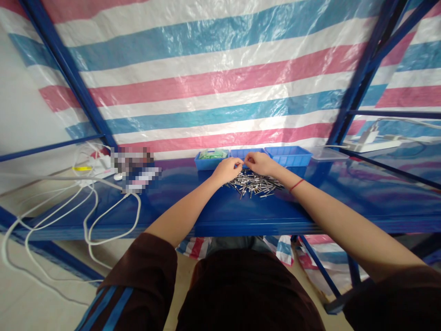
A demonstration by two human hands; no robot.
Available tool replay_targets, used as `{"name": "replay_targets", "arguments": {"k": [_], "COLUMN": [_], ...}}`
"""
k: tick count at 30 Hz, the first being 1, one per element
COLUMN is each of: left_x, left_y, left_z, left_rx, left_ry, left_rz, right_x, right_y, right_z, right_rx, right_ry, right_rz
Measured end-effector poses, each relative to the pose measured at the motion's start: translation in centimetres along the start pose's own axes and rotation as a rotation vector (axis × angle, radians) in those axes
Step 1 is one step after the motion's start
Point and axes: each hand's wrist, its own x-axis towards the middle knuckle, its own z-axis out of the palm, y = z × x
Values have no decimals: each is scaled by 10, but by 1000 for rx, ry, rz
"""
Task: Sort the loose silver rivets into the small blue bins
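A loose pile of small silvery metal pieces (257, 185) lies on the blue table. Over its back left part is my left hand (228, 170), its fingers curled and pressed together. My right hand (258, 163), with a red string on the wrist, is closed just beside it, fingertips nearly touching those of the left. Whatever either hand pinches is too small to make out. Behind the hands stand three blue bins: the left bin (203, 163) holds a green packet (212, 154), the middle bin (246, 152) is partly hidden by my hands, and the right bin (292, 158) is beside it.
A clear plastic lid (329, 153) lies right of the bins. White cables (138, 209) hang over the table's left front edge near a power strip (99, 166). Another power strip (374, 141) is at the right. Blue metal posts (65, 69) frame a striped sheet (220, 87).
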Motion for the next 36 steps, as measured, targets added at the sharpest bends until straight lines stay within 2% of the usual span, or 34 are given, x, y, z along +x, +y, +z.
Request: {"name": "replay_targets", "arguments": {"k": [5,12,16,21,25,29,36], "left_x": [-1,1,0,0,2,6,6], "left_y": [7,10,12,13,8,0,-1], "left_z": [3,5,5,9,10,8,3], "left_rx": [-263,-380,-422,-441,-468,-537,-579], "left_ry": [39,101,130,106,102,137,190], "left_rz": [-86,-124,-150,-146,-132,-108,-43], "right_x": [1,-3,-5,-8,-14,-19,-17], "right_y": [-1,-11,-12,-14,-21,-25,-17], "right_z": [-2,0,-3,-7,-13,-20,-26], "right_rx": [422,666,615,452,283,238,218], "right_ry": [170,234,241,256,286,266,283], "right_rz": [-29,-41,4,30,-128,-293,-302]}}
